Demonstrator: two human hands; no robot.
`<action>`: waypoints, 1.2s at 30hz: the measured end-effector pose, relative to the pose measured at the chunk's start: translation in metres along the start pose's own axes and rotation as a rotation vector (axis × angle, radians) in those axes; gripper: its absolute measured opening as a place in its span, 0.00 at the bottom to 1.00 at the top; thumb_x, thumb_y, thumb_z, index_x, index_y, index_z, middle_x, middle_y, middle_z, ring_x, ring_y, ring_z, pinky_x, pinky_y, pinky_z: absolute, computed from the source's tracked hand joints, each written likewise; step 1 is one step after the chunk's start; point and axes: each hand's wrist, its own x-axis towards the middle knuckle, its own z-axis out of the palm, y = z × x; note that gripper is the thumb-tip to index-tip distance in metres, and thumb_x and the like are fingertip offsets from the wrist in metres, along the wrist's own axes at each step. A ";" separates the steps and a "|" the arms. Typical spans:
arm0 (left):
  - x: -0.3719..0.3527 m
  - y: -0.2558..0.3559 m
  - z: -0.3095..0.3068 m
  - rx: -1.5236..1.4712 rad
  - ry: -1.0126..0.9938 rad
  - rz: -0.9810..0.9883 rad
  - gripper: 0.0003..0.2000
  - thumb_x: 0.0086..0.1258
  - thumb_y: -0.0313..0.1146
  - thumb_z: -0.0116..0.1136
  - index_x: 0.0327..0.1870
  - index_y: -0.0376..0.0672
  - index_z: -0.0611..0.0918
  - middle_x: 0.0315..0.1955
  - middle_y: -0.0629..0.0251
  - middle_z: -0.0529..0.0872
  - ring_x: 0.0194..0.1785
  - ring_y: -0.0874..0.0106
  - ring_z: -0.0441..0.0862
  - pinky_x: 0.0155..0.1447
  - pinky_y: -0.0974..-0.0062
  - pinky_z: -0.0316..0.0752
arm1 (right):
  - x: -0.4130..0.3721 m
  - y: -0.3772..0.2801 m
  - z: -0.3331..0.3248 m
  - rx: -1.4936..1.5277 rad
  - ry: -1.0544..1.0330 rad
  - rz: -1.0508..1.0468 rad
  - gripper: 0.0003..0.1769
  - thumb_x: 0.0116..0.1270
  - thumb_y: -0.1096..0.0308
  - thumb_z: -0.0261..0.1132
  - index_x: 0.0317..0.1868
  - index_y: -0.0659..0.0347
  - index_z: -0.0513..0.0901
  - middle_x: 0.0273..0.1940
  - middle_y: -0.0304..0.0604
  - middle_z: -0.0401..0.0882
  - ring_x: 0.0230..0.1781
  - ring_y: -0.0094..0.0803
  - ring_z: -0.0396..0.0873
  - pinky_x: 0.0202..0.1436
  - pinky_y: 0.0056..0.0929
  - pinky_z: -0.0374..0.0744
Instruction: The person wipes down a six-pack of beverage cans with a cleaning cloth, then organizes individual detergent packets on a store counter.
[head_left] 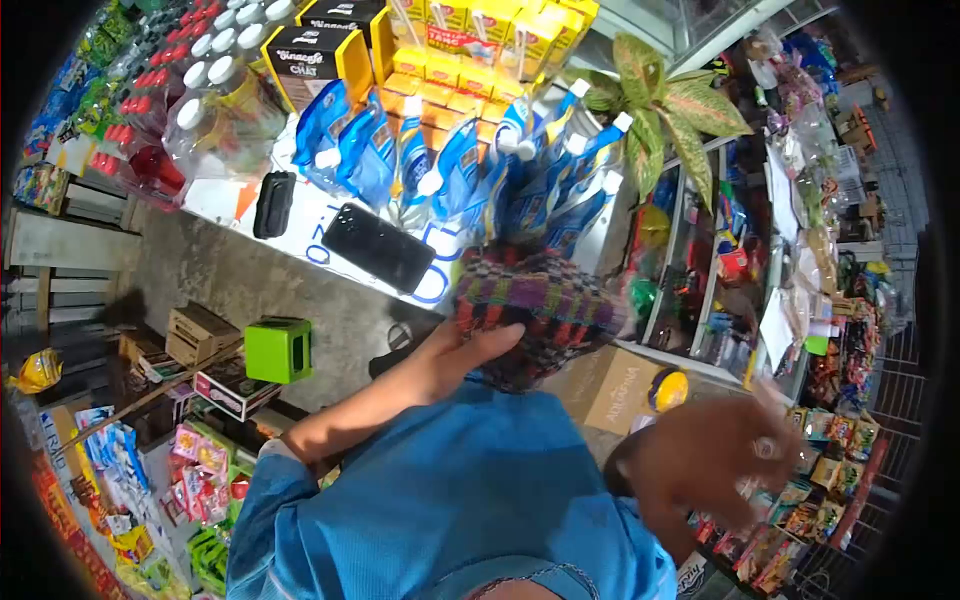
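My left hand (470, 355) grips a checkered woven cloth (545, 300) in purple, red, black and white, its thumb lying over the near side. The cloth is bunched up in front of my chest, by the edge of a white counter (220, 205). Close to the camera on the right, my right hand (715, 455) is raised and smeared by motion, so its fingers cannot be made out. A black phone (378, 246) lies on the counter left of the cloth. Beside the phone sits a small black tray-like object (273, 204).
Blue pouches (455, 170) with white caps stand along the counter, before yellow boxes (450, 65) and capped bottles (225, 110). A leafy plant (655, 105) is at the right. On the floor are a green stool (278, 350) and a cardboard box (610, 390).
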 end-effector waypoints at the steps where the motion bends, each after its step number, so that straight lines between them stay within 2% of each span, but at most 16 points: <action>1: 0.001 -0.002 0.000 -0.006 -0.004 0.006 0.25 0.85 0.33 0.57 0.78 0.37 0.70 0.71 0.61 0.79 0.73 0.71 0.75 0.78 0.68 0.68 | 0.021 -0.015 0.012 -0.122 -0.786 0.257 0.22 0.70 0.37 0.66 0.55 0.39 0.81 0.55 0.56 0.79 0.58 0.52 0.82 0.64 0.59 0.78; 2: 0.000 -0.003 -0.001 -0.001 -0.045 -0.025 0.25 0.84 0.34 0.57 0.78 0.37 0.71 0.70 0.61 0.80 0.72 0.71 0.76 0.78 0.67 0.69 | -0.007 -0.040 0.004 -0.548 -0.857 0.558 0.28 0.61 0.45 0.79 0.57 0.41 0.80 0.64 0.66 0.71 0.64 0.62 0.78 0.66 0.63 0.77; 3: -0.002 -0.005 -0.002 0.009 -0.085 -0.058 0.25 0.84 0.34 0.57 0.78 0.37 0.71 0.70 0.61 0.80 0.71 0.70 0.77 0.77 0.67 0.69 | -0.034 -0.028 -0.010 -0.335 -0.926 0.448 0.39 0.48 0.53 0.88 0.61 0.40 0.81 0.73 0.64 0.64 0.68 0.63 0.74 0.70 0.63 0.74; 4: -0.004 -0.012 -0.003 -0.003 -0.124 -0.043 0.25 0.83 0.36 0.60 0.76 0.37 0.73 0.68 0.59 0.81 0.70 0.69 0.79 0.77 0.66 0.70 | -0.048 -0.032 -0.018 -0.500 -1.070 0.487 0.43 0.44 0.54 0.89 0.64 0.39 0.82 0.76 0.61 0.63 0.70 0.64 0.72 0.70 0.60 0.74; 7: 0.002 -0.018 0.004 0.282 -0.313 0.063 0.27 0.80 0.40 0.64 0.73 0.35 0.75 0.67 0.57 0.82 0.69 0.68 0.79 0.76 0.65 0.70 | -0.099 -0.025 -0.051 -0.477 -0.926 0.637 0.42 0.40 0.71 0.84 0.62 0.45 0.86 0.67 0.54 0.77 0.64 0.56 0.78 0.62 0.52 0.79; 11: 0.006 -0.023 0.005 0.712 -0.419 0.286 0.33 0.76 0.51 0.67 0.70 0.30 0.77 0.65 0.45 0.82 0.70 0.55 0.79 0.75 0.60 0.70 | -0.084 -0.029 -0.074 -0.550 -0.970 0.733 0.39 0.40 0.82 0.78 0.59 0.51 0.87 0.58 0.54 0.84 0.57 0.53 0.83 0.55 0.46 0.82; 13: -0.002 -0.012 0.001 0.799 -0.508 0.102 0.36 0.75 0.49 0.68 0.75 0.32 0.73 0.69 0.46 0.79 0.73 0.52 0.77 0.78 0.59 0.67 | -0.073 -0.030 -0.078 -0.662 -1.033 0.660 0.32 0.49 0.87 0.71 0.59 0.62 0.84 0.54 0.57 0.84 0.51 0.54 0.86 0.58 0.42 0.83; 15: -0.007 -0.010 -0.001 0.895 -0.365 0.249 0.30 0.77 0.45 0.67 0.72 0.33 0.76 0.66 0.48 0.82 0.71 0.54 0.79 0.76 0.60 0.69 | -0.068 -0.034 -0.078 -0.701 -0.978 0.623 0.26 0.54 0.84 0.66 0.56 0.66 0.84 0.55 0.57 0.84 0.54 0.52 0.85 0.62 0.42 0.80; 18: -0.001 -0.003 -0.008 0.719 -0.390 0.310 0.25 0.79 0.40 0.64 0.70 0.35 0.78 0.66 0.50 0.83 0.71 0.56 0.79 0.75 0.61 0.71 | -0.062 -0.038 -0.077 -0.842 -0.667 0.672 0.21 0.62 0.76 0.62 0.57 0.67 0.83 0.57 0.55 0.84 0.61 0.48 0.81 0.71 0.43 0.73; 21: 0.002 -0.008 -0.021 0.840 -0.288 0.475 0.21 0.80 0.36 0.62 0.69 0.36 0.79 0.64 0.53 0.84 0.70 0.57 0.80 0.74 0.62 0.71 | -0.084 -0.042 -0.087 -0.779 -0.272 0.916 0.23 0.69 0.76 0.59 0.65 0.67 0.79 0.64 0.49 0.80 0.65 0.39 0.78 0.74 0.38 0.71; 24: 0.010 -0.021 -0.023 0.896 -0.180 0.555 0.28 0.78 0.40 0.64 0.74 0.38 0.74 0.70 0.50 0.78 0.74 0.53 0.74 0.78 0.58 0.67 | -0.097 -0.040 -0.082 -0.739 -0.102 1.096 0.24 0.76 0.75 0.59 0.71 0.67 0.76 0.65 0.46 0.79 0.66 0.33 0.77 0.74 0.35 0.71; 26: 0.024 -0.030 -0.021 0.938 -0.143 0.660 0.37 0.76 0.45 0.66 0.80 0.39 0.66 0.78 0.47 0.66 0.80 0.48 0.65 0.82 0.53 0.60 | -0.093 -0.022 -0.065 -0.637 -0.189 1.134 0.25 0.78 0.74 0.58 0.74 0.66 0.75 0.67 0.46 0.78 0.67 0.33 0.76 0.75 0.34 0.70; 29: 0.044 -0.038 -0.008 0.962 -0.018 0.731 0.43 0.76 0.47 0.65 0.84 0.36 0.56 0.80 0.41 0.61 0.82 0.44 0.62 0.84 0.52 0.57 | -0.071 0.006 -0.031 -0.620 -0.331 1.164 0.29 0.80 0.72 0.57 0.79 0.65 0.70 0.76 0.50 0.71 0.74 0.36 0.72 0.81 0.38 0.66; 33: 0.080 -0.055 0.007 0.983 0.114 0.764 0.45 0.78 0.49 0.63 0.84 0.34 0.52 0.80 0.37 0.60 0.82 0.43 0.60 0.84 0.53 0.56 | -0.073 0.057 -0.028 -0.564 -0.631 0.707 0.30 0.79 0.67 0.58 0.77 0.71 0.71 0.77 0.54 0.71 0.80 0.46 0.65 0.84 0.48 0.61; 35: 0.096 -0.066 0.012 0.939 0.182 0.563 0.44 0.80 0.49 0.60 0.84 0.31 0.52 0.78 0.35 0.62 0.82 0.42 0.61 0.84 0.54 0.58 | -0.104 0.074 -0.041 -0.474 -0.716 0.737 0.29 0.80 0.69 0.58 0.76 0.72 0.71 0.74 0.56 0.74 0.77 0.47 0.70 0.81 0.46 0.64; 36: 0.098 -0.065 0.018 0.903 0.222 0.572 0.40 0.81 0.48 0.58 0.84 0.33 0.54 0.76 0.35 0.66 0.80 0.42 0.65 0.83 0.54 0.60 | -0.135 0.076 -0.063 -0.354 -0.703 0.924 0.27 0.81 0.69 0.57 0.76 0.71 0.71 0.72 0.55 0.76 0.73 0.45 0.73 0.78 0.44 0.67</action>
